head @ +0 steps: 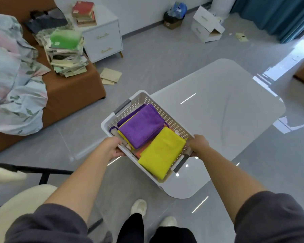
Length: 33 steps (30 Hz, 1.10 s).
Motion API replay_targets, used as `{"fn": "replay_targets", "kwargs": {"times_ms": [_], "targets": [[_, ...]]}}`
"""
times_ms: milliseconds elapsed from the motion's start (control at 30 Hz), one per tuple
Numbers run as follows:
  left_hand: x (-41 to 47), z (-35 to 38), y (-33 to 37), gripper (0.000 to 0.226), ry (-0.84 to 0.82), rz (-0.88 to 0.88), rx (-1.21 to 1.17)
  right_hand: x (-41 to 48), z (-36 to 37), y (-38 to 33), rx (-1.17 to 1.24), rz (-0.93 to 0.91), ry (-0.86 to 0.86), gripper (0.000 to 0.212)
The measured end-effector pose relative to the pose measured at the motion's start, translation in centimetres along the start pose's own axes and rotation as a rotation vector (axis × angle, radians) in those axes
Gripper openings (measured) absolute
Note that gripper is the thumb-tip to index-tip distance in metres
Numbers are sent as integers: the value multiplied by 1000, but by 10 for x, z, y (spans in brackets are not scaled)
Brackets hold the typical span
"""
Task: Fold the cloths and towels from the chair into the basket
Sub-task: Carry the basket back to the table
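Holding the white basket [142,93] with both hands looks like the last part of the job. The left hand [112,148] grips the basket's left wall, with the thumb on top of the rim and the fingers curled under it. The right hand [198,145] grips the right wall the same way, close to the near grey handle [181,163].

The basket sits over the near left corner of the shiny white table [218,102], and part of it sticks out past the edge. I cannot tell if it rests on the table or hangs just above it.

I think the folding is nearly done or all done, because the cream chair seat [25,199] at the near left shows no cloths on the part I can see. The next move probably needs the basket kept flat, slid fully onto the table, and only then let go. If it tips, the piles could slide.

The basket has lots of little holes in its walls and a grey handle [122,106] at the far end too. Inside, a purple cloth [140,127] lies folded on the far side, with a yellow edge [125,137] peeking out under it. A folded yellow cloth [161,151] lies on the near side, and a bit of orange cloth [139,153] shows between them. They all look flat and neat.
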<state>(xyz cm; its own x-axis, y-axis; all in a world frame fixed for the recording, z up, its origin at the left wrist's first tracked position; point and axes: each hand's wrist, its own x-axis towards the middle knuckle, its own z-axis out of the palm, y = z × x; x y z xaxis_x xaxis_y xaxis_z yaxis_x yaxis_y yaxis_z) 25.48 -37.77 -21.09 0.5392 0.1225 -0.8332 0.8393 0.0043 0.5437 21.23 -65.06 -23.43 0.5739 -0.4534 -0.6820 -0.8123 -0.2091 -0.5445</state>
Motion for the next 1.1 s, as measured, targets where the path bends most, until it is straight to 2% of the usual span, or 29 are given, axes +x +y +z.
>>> {"fn": "replay_targets", "kwargs": {"times_ms": [300, 600, 733, 867, 1100], "targets": [[8, 122, 8, 28, 83, -21, 35, 89, -84, 6, -21, -17, -63, 14], [-6, 271, 9, 26, 128, -35, 1, 167, -217, 19, -59, 8, -166, 18], [-1, 326, 22, 25, 134, -39, 25, 202, -261, 24, -50, 27, -162, 20], [12, 377, 43, 27, 120, -13, 57, 235, -295, 27, -16, 51, -131, 11], [38, 461, 81, 30, 77, 0, 147, 298, -353, 31, 28, 92, -79, 13]]}}
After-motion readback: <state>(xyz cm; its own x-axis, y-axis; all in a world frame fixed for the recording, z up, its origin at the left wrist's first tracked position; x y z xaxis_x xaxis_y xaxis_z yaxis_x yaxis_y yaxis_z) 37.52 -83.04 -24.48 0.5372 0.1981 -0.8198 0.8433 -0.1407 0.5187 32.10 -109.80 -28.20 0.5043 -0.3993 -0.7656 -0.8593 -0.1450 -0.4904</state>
